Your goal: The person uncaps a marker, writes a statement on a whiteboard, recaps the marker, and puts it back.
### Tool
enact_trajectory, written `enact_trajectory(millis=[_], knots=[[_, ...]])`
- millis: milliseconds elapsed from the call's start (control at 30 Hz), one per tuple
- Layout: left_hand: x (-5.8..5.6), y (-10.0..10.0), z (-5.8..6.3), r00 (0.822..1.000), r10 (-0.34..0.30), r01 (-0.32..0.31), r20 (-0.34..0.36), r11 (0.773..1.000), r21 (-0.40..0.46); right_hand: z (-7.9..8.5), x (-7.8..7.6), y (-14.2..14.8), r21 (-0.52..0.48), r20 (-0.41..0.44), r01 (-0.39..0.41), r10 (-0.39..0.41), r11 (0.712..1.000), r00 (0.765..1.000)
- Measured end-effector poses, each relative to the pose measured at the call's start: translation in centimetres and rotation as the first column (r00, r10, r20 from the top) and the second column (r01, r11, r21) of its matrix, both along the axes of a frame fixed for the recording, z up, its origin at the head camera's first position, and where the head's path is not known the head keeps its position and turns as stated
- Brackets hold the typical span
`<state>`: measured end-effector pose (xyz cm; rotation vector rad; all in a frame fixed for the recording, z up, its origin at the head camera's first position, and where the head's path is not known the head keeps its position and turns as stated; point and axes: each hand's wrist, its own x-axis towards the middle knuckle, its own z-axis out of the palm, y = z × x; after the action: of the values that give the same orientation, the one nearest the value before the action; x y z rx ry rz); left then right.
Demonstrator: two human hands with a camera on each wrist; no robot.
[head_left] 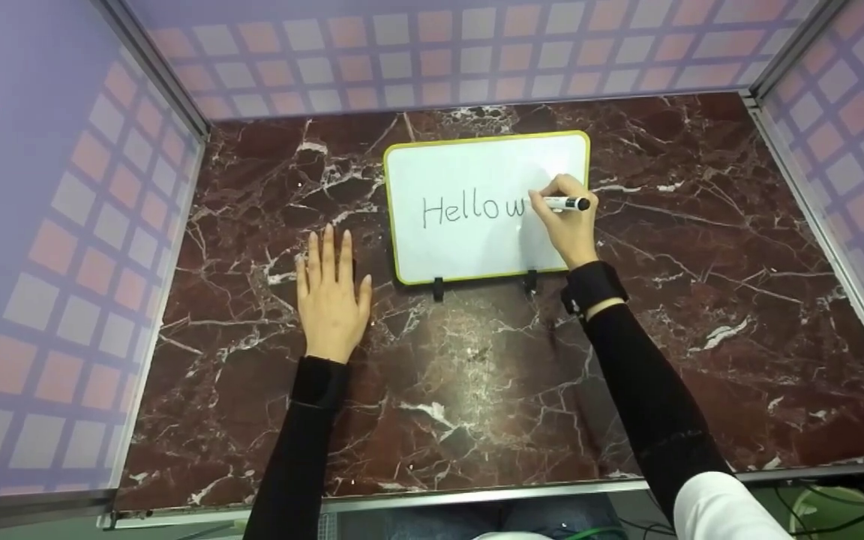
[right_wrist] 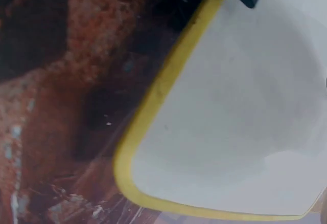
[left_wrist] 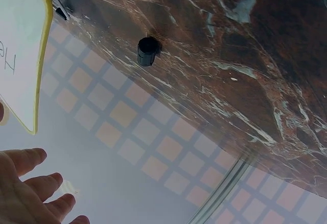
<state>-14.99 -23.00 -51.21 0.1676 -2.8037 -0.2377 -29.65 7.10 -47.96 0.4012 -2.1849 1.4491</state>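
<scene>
A white board with a yellow rim [head_left: 469,251] leans on a stand, and dark handwriting [head_left: 473,208] on it reads "Hello w". My right hand [head_left: 573,225] pinches a white marker with a black end [head_left: 563,202]; the fingers are over the board just right of the "w" and hide the marker's tip. To the left of the board, my left hand [head_left: 333,311] is palm down over the table with straight, spread fingers and holds nothing. A small black marker cap [left_wrist: 146,52] stands on the table in the left wrist view, mostly hidden behind the hand in the head view.
Black stand feet [head_left: 438,289] hold the board's lower edge. The dark red marbled tabletop [head_left: 477,390] has a metal front edge. Tiled-pattern panels [head_left: 477,60] enclose the back and both sides. Cables and a green bin [head_left: 829,510] are below the table at the front right.
</scene>
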Motion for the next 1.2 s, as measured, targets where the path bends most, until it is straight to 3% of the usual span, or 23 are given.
enact_trajectory(millis=[333, 767, 967, 1200], knots=[[0.0, -0.1, -0.1, 0.999, -0.005, 0.005, -0.048, 1.000, 0.000, -0.9, -0.1, 0.9, -0.072, -0.035, 0.030, -0.032, 0.997, 0.999], [0.0, 0.0, -0.1, 1.000, -0.006, 0.006, -0.026, 1.000, -0.005, -1.3, -0.2, 1.1, -0.058, -0.105, 0.037, -0.043, 0.998, 0.994], [0.0, 0.1, 0.0, 1.000, -0.003, 0.002, -0.023, 1.000, -0.020, -1.6, 0.0, 0.9, -0.060, -0.061, 0.008, -0.012, 0.998, 0.998], [0.1, -0.1, 0.1, 1.000, 0.001, -0.002, -0.014, 1.000, -0.009, -0.8, -0.2, 0.6, -0.098, -0.006, 0.037, -0.038, 0.995, 0.999]])
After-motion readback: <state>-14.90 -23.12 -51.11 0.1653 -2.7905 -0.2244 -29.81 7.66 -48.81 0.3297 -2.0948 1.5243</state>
